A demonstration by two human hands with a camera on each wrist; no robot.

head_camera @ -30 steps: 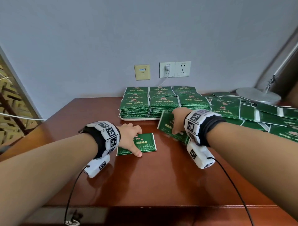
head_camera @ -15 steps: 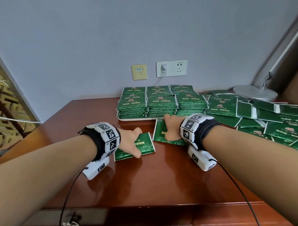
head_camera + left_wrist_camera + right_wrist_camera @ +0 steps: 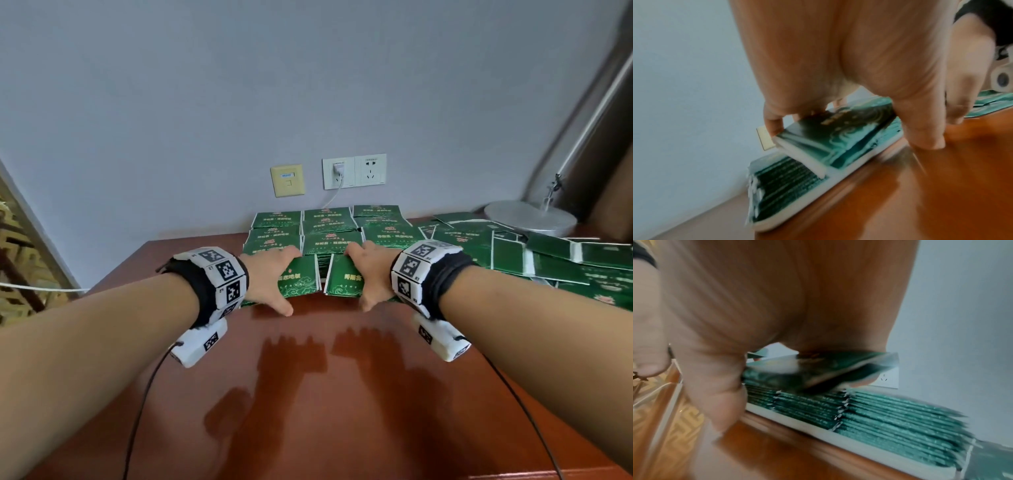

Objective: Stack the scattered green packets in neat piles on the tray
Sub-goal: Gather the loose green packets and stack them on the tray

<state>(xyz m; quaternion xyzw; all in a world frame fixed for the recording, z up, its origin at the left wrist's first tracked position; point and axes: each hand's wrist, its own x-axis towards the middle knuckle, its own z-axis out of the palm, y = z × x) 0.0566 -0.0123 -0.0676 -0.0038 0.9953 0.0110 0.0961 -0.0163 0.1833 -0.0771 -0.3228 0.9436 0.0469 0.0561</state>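
Currently my left hand (image 3: 270,274) grips one flat, glossy green packet (image 3: 301,279) between thumb and fingers, tilted above the polished red-brown table (image 3: 342,394). My right hand (image 3: 371,274) grips a second rectangular packet (image 3: 344,279) the same way; the two packets sit side by side with a narrow gap between them, just in front of the tray (image 3: 789,419). The white, low-rimmed tray holds neat piles of packets (image 3: 329,229) against the wall; the head view shows three columns, and hidden piles prevent an exact count. Loose packets (image 3: 548,253) lie overlapped to the right, near a round metal lamp base (image 3: 531,217). Bare tabletop extends toward me to the table's front edge.
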